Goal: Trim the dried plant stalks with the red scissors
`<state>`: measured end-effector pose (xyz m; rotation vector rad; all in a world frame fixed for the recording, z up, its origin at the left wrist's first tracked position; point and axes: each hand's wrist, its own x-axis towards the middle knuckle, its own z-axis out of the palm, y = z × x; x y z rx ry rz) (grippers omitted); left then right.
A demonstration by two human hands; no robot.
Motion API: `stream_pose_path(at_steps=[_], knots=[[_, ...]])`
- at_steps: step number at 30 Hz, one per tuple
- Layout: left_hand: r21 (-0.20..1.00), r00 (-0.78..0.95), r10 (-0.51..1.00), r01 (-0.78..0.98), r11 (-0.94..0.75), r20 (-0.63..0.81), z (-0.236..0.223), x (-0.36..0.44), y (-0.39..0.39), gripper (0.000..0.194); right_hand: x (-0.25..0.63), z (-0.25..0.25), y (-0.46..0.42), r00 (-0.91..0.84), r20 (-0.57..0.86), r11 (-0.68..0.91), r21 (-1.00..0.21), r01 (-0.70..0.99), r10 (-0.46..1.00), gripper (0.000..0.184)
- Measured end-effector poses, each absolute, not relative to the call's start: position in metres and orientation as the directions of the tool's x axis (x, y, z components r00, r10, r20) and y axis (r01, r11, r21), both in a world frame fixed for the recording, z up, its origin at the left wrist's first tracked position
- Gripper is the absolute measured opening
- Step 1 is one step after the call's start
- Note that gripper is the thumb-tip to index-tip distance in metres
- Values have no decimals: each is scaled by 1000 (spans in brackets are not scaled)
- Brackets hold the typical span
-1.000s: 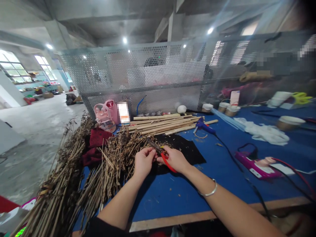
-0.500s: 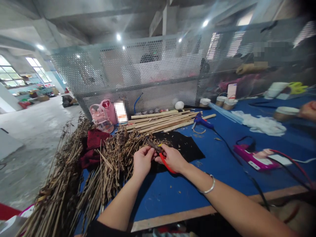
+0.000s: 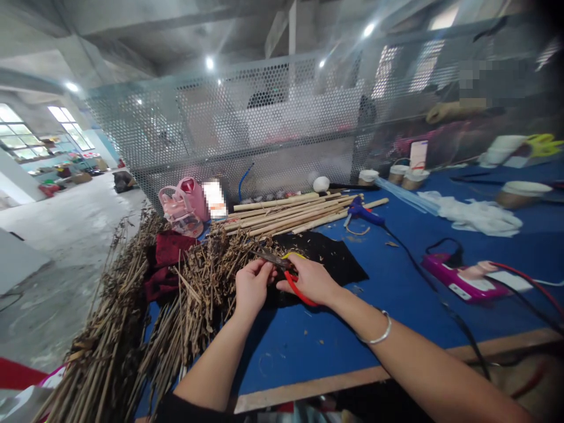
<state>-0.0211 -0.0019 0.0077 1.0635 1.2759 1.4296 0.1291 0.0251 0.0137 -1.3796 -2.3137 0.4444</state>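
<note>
My right hand [image 3: 314, 281] grips a pair of scissors [image 3: 272, 257] with red and yellow handles. Their dark blades point left, just above the fingertips of my left hand [image 3: 252, 289]. That hand is closed in a pinch; what lies between its fingers is too small to make out. Under and left of the hands spreads a pile of dried plant stems [image 3: 207, 288] with shrivelled brown tops. A black cloth [image 3: 339, 258] strewn with small plant bits lies beneath and beyond the scissors.
Pale wooden sticks [image 3: 295, 216] lie behind the pile, with a blue glue gun [image 3: 363, 212] at their right end. A magenta power strip [image 3: 462, 281] with cables sits to the right. A perforated metal screen [image 3: 273, 129] stands along the back, near a pink bag [image 3: 187, 202].
The scissor handles have spread wider apart, and the blades sit slightly further left. My left hand has shifted a little left. A person's hand at the right edge is gone from view.
</note>
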Motion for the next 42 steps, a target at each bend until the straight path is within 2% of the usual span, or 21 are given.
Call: stream_pose_path(at_steps=[9, 13, 20, 27, 34, 38, 42], knots=[[996, -169, 986, -91, -7, -9, 8, -18, -4, 29, 128, 10, 26, -422, 185, 455, -502, 736, 887, 33], [1000, -177, 984, -3, -7, 7, 10, -16, -7, 30, 129, 11, 26, -410, 175, 438, -518, 735, 895, 30], [956, -113, 980, 263, -132, 167, 15, -19, -10, 28, 127, 13, 24, -461, 266, 531, -474, 702, 847, 38], [944, -109, 978, 298, -139, 178, 11, -21, -8, 30, 129, 13, 25, -399, 174, 432, -461, 775, 900, 38], [956, -125, 981, 274, -107, 146, 4, -23, -5, 31, 128, 13, 27, -388, 122, 396, -483, 781, 914, 36], [967, -158, 978, 233, -99, 138, 6, -23, -5, 29, 128, 12, 26, -404, 160, 430, -463, 775, 901, 37], [949, -148, 975, 292, -118, 167, 7, -22, -6, 30, 127, 11, 26, -445, 239, 504, -451, 736, 863, 41]])
